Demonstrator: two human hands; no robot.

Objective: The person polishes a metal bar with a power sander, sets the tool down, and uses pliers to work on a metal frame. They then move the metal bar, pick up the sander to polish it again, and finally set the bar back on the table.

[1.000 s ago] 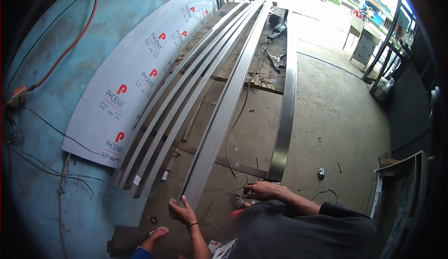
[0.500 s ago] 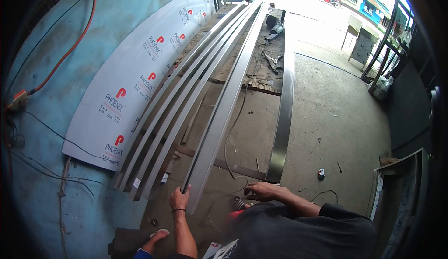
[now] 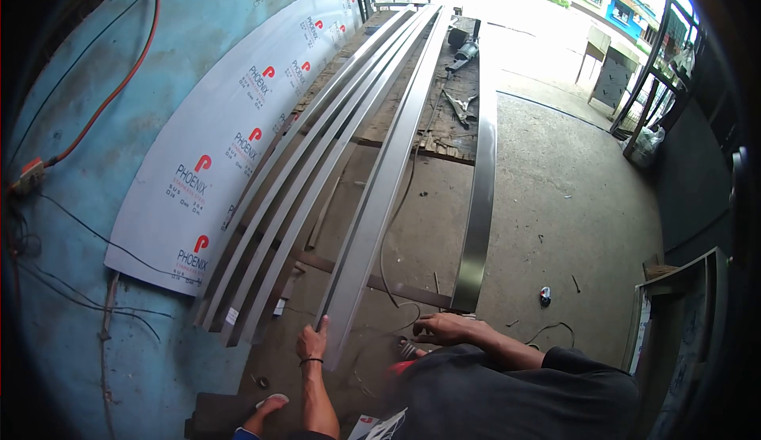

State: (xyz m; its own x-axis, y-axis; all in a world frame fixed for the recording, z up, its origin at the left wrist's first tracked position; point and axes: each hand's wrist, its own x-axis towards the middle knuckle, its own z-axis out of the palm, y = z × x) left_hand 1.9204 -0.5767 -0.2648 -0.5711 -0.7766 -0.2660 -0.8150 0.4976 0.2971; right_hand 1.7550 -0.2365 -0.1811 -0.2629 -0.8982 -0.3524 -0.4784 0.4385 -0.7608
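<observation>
My left hand grips the near end of a long stainless steel rectangular tube that runs from my feet far up the floor. My right hand rests low on the concrete near the end of another long steel tube, its fingers curled over something small that I cannot make out. A black band sits on my left wrist. Several more long steel tubes lie side by side to the left of the one I hold.
A white film-covered metal sheet printed PHOENIX leans on the blue wall. Cables trail over the floor. A grinder and hand tools lie on wooden boards far ahead. A framed board stands at the right. The street lies beyond.
My left hand went from open above the floor to gripping the tube's near end, and the tube has shifted slightly. My right hand has stayed where it was.
</observation>
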